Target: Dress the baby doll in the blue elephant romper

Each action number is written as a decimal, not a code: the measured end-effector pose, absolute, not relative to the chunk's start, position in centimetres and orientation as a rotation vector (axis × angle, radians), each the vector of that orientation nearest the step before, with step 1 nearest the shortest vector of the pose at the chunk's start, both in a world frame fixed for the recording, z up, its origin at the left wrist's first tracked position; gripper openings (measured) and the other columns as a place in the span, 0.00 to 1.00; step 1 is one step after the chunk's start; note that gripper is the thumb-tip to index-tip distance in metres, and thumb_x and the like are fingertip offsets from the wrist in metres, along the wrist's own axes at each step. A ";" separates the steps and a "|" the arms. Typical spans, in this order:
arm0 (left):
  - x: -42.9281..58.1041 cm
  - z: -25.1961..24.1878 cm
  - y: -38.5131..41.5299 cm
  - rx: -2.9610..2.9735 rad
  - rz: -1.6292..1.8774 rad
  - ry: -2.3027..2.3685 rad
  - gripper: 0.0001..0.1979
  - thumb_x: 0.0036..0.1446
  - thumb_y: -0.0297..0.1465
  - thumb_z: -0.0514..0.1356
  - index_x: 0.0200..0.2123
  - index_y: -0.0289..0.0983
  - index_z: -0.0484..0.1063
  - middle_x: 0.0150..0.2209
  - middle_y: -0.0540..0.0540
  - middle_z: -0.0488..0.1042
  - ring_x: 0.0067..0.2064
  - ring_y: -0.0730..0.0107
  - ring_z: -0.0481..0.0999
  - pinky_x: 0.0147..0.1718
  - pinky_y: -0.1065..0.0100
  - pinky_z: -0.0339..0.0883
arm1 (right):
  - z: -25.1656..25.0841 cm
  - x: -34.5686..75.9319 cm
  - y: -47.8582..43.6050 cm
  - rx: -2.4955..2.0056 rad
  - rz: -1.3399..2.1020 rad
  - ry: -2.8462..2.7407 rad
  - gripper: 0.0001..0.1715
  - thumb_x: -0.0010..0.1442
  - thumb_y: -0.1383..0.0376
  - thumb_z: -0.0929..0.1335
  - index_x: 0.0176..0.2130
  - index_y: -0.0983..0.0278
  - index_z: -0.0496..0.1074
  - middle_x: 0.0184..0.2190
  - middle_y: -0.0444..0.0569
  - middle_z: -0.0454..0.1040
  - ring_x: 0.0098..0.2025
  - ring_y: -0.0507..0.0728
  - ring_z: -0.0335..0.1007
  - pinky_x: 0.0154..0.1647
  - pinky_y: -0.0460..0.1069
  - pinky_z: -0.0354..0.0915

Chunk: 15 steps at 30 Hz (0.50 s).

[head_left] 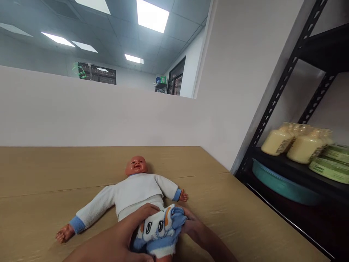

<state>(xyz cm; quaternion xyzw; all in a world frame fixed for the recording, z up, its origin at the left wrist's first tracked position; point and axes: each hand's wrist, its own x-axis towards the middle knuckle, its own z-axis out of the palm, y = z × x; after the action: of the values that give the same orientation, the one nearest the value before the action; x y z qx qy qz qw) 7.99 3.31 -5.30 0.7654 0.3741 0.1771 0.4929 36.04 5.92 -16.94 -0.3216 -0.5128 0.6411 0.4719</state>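
A baby doll point(135, 191) in a white long-sleeved top lies on its back on the wooden table point(54, 167), head away from me and arms spread. Bunched at its hips is a pair of blue-and-white pants with a cartoon face point(160, 229). My left hand point(133, 225) grips the left side of the pants at the doll's waist, fingers curled. On the right side of the pants lies my right hand point(191, 227), its fingers tucked under the blue cloth. The doll's legs are hidden by the pants and my hands.
A black metal shelf rack point(283, 83) stands at the table's right end, holding several cream-coloured bottles point(297, 145), green-lidded tubs point(329, 167) and a teal basin point(275, 183). A white partition wall point(95, 112) runs behind the table.
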 end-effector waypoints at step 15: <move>2.3 -13.7 2.7 2.110 0.635 1.157 0.22 0.60 0.36 0.66 0.58 0.45 0.76 0.63 0.44 0.74 0.65 0.47 0.70 0.66 0.57 0.66 | -10.2 37.9 5.9 -0.782 1.191 -2.097 0.23 0.65 0.43 0.72 0.43 0.60 0.75 0.44 0.50 0.71 0.48 0.61 0.67 0.56 0.55 0.62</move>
<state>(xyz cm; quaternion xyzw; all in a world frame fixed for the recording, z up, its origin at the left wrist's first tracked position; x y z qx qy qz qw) 2.30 2.74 -13.71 0.8030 0.4404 0.2418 0.3207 37.93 5.86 -10.20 -0.2943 -0.7894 0.4484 0.2988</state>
